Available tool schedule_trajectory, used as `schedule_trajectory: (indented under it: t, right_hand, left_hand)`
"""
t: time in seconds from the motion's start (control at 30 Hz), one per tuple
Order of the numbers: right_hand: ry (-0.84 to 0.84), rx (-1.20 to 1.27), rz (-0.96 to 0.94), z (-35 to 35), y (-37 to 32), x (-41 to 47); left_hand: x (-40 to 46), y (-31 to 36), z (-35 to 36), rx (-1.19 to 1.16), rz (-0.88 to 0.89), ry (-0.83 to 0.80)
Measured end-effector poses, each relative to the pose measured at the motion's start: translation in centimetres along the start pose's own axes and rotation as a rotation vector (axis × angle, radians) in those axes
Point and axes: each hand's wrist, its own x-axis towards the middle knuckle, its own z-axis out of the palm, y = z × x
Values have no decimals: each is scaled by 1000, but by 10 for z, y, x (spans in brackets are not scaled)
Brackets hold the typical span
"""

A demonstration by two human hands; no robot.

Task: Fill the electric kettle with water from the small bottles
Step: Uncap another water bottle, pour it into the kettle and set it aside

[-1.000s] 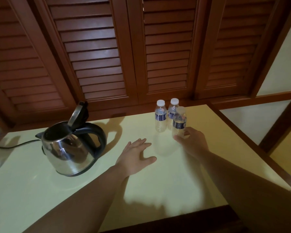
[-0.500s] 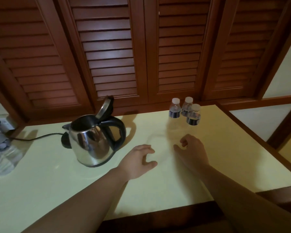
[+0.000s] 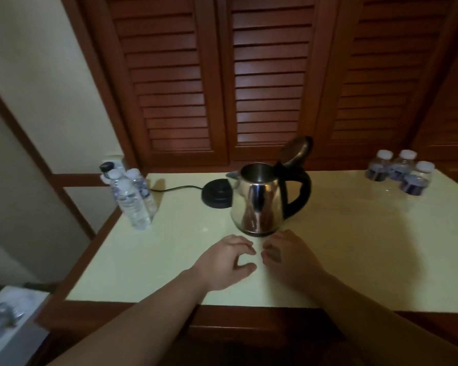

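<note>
Kettle (image 3: 259,204) front and centre on the pale tabletop (image 3: 354,247), steel body upright, lid (image 3: 296,150) flipped up and back, black handle pointing right. It sits off its round black base (image 3: 217,192), which lies just beside it to the left with the cord trailing away. Three small bottles (image 3: 401,171) cluster at the far right corner, caps on; another bunch of bottles (image 3: 131,196) stands at the left edge. Both hands hover just in front of the kettle, close together. Left hand (image 3: 222,265) is loosely curled, thumb apart from fingers, gripping nothing. Right hand (image 3: 288,257) is curled too, fingers bent inward, empty.
</note>
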Motion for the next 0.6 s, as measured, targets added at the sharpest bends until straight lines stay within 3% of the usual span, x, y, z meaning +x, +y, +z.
schedule_trajectory:
  t: [0.23, 0.4, 0.6]
  right_hand:
    - [-109, -54, -24, 56, -75, 28]
    - [-208, -133, -2, 81, -110, 49]
    - [-227, -250, 50, 95, -124, 58]
  left_hand:
    - [-72, -78, -49, 44, -99, 113]
    - [-107, -121, -79, 78, -212, 283]
    - [-114, -136, -117, -144, -597, 603]
